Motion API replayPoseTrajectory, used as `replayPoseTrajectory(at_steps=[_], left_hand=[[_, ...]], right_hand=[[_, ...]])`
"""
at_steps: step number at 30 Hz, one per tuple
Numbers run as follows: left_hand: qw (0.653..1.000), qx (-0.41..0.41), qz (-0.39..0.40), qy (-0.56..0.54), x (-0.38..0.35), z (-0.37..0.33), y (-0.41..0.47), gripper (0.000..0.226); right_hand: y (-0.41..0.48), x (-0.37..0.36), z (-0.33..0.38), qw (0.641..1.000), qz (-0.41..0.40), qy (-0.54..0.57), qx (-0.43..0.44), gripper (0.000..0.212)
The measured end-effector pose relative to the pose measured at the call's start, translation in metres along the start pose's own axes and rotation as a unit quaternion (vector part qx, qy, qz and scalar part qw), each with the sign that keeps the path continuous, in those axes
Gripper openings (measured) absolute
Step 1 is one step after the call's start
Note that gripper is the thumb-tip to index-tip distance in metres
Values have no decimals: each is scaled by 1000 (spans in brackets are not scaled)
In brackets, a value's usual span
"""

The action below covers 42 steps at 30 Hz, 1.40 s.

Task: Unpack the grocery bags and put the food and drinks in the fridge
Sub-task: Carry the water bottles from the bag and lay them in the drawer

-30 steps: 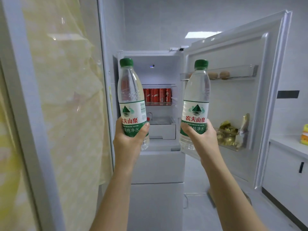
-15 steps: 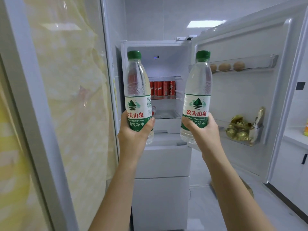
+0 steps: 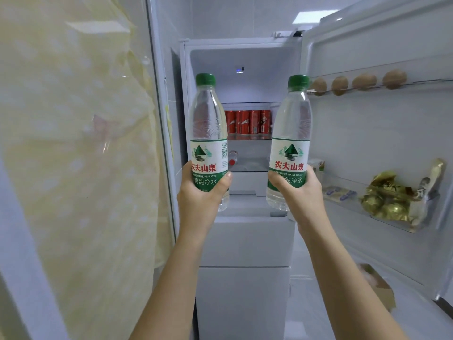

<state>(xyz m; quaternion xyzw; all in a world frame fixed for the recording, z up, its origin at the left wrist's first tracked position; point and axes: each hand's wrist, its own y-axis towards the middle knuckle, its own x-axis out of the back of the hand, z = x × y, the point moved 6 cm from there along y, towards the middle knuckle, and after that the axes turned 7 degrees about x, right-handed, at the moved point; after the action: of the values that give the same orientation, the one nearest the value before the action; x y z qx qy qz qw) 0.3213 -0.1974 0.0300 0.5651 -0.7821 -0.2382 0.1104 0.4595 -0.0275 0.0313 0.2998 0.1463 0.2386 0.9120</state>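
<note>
Green-capped and upright, the left bottle [image 3: 208, 141] is gripped low by the left hand [image 3: 201, 196] at nine o'clock and the right bottle [image 3: 290, 141] by the right hand [image 3: 300, 195] at three, probably poised for the open fridge [image 3: 245, 60]. Red cans [image 3: 247, 121] line its shelf [image 3: 250, 138] at twelve; eggs [image 3: 364, 81] sit in the white door [image 3: 367, 133] at two.

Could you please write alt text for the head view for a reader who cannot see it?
A person's left hand and right hand each hold up a green-capped water bottle, left bottle and right bottle, before an open fridge. Red cans line a shelf inside; eggs and a gold packet sit in the door.
</note>
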Motion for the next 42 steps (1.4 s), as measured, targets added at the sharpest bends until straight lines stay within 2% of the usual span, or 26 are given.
replayPoseTrajectory(at_steps=[17, 33, 42], left_hand=[[997, 26, -52, 43, -101, 83, 108, 51], [994, 64, -65, 53, -121, 178, 193, 56], [990, 121, -39, 65, -134, 273, 280, 51]], right_hand=[[143, -12, -119, 999, 44, 25, -19, 35], [203, -70, -229, 995, 65, 26, -68, 43], [258, -127, -319, 996, 45, -3, -79, 44]])
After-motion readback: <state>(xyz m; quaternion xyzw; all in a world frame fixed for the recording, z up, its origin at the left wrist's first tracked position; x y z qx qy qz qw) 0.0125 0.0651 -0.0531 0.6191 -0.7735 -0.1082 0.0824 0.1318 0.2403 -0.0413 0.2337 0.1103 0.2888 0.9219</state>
